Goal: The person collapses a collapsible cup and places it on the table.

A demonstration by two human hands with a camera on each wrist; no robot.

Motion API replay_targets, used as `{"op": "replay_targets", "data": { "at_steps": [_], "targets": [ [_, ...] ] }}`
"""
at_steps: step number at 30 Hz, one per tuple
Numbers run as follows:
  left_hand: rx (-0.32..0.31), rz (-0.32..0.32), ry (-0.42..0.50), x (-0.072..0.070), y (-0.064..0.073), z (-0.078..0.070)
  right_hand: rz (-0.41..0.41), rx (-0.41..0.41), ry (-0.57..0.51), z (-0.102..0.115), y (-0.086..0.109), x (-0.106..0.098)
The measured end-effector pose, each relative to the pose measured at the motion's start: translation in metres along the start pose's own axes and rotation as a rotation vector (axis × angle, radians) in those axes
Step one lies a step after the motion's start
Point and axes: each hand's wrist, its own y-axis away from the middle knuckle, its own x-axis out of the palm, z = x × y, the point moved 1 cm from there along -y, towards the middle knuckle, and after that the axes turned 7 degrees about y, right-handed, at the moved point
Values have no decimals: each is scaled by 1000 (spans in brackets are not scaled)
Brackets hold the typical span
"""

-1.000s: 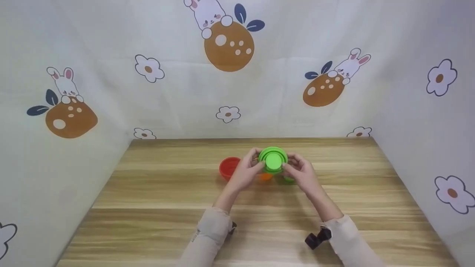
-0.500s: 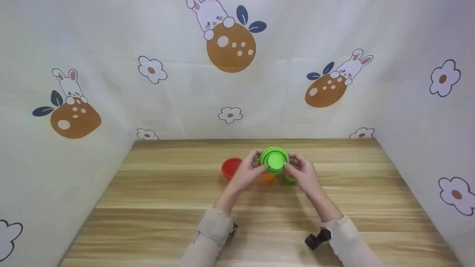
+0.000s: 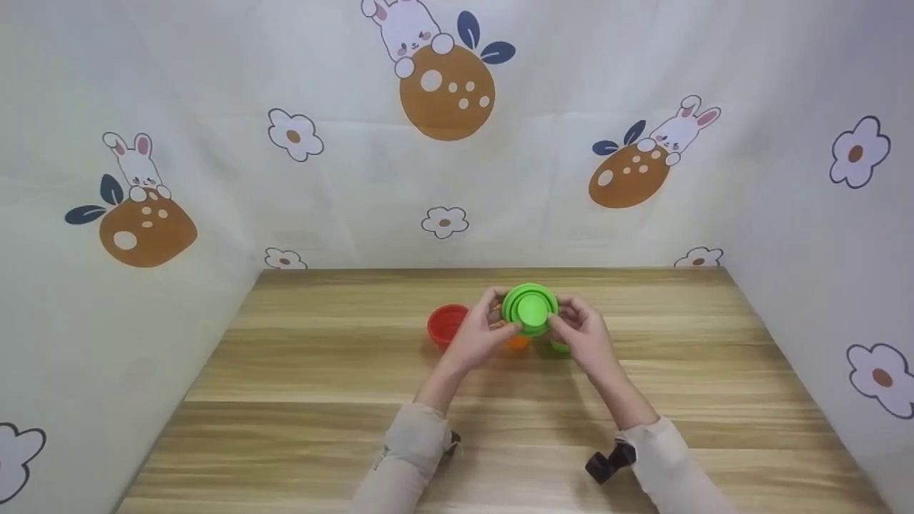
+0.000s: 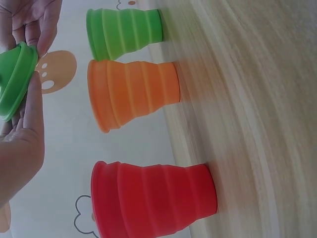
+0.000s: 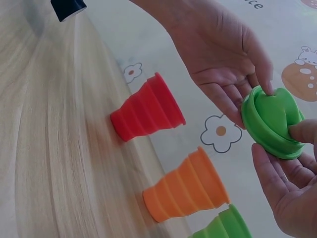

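Both hands hold a collapsed green folding cup up above the table, its flat round base facing the head camera. My left hand pinches its left side, thumb in front and fingers at the rim. On the opposite side my right hand grips it the same way. In the right wrist view the cup is squashed to a shallow disc of rings, a thumb on its face. Below the hands, three expanded folding cups stand upright in a row: red, orange and green.
The cups stand on a wood-grain table. A pale cloth printed with rabbits and flowers rises behind it and at both sides. Black wrist devices hang below the sleeves.
The head view has shifted slightly. Both hands keep their hold on the collapsed green cup, with the left thumb a little lower along its edge.
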Motion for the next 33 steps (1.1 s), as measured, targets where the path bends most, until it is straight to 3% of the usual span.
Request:
{"op": "replay_targets", "data": {
  "at_steps": [16,33],
  "targets": [
    [70,-49,-15,4,-4,-2,50,21,-67,-1,3,0],
    [49,-68,19,6,-4,2,16,-19,11,-3,4,-1]
  ]
}}
